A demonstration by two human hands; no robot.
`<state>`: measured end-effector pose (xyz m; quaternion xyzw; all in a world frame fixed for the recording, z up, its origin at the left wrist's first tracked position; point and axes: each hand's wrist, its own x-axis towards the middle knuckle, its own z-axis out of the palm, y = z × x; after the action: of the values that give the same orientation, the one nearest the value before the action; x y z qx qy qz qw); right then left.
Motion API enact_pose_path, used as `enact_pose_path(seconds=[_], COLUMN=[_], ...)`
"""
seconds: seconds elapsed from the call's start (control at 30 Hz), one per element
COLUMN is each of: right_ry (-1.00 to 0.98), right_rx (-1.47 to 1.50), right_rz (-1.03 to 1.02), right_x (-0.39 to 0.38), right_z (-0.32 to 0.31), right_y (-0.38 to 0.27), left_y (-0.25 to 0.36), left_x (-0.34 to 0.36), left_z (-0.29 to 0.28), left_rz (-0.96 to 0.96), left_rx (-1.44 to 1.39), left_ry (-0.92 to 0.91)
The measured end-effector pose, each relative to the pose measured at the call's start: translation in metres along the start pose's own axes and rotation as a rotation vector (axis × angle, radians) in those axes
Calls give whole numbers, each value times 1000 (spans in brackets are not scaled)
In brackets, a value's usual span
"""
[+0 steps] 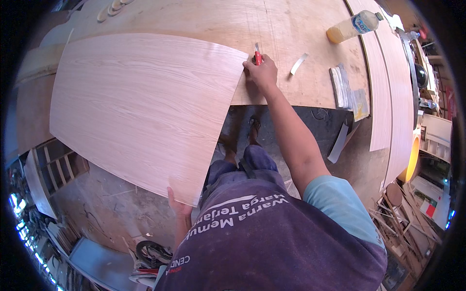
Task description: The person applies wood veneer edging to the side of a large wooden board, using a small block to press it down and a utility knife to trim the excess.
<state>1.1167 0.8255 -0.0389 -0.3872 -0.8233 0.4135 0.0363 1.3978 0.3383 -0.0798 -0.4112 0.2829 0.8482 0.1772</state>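
Note:
A large pale wood-grain sheet (pixel 141 106) lies partly on the plywood worktop (pixel 306 29) and extends over its front edge toward my body. My right hand (pixel 262 72) is closed on a red utility knife (pixel 258 57), blade pointing away from me, at the sheet's upper right corner. My left hand (pixel 180 206) grips the sheet's lower edge near my waist, some fingers hidden behind it. A small pale strip (pixel 298 64) lies right of the knife.
A plastic bottle (pixel 352 29) and a flat bundle (pixel 340 87) are on the worktop. Long panels (pixel 395 97) run along the right, with a yellow round object (pixel 410 157) and wood offcuts (pixel 398 223) beyond. A wheeled vehicle (pixel 150 254) stands lower left.

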Motion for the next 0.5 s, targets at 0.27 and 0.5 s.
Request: enact_pose_path(seconds=[0.27, 0.5], right_ry=[82, -123], right_rx=[73, -70], right_rz=[-70, -254], right_x=[32, 37], right_z=[-6, -60], right_y=[17, 60], left_y=[-5, -9], left_x=[3, -2], left_z=[4, 8], left_rz=[31, 110], left_rx=[-1, -47], left_ry=[-31, 140])
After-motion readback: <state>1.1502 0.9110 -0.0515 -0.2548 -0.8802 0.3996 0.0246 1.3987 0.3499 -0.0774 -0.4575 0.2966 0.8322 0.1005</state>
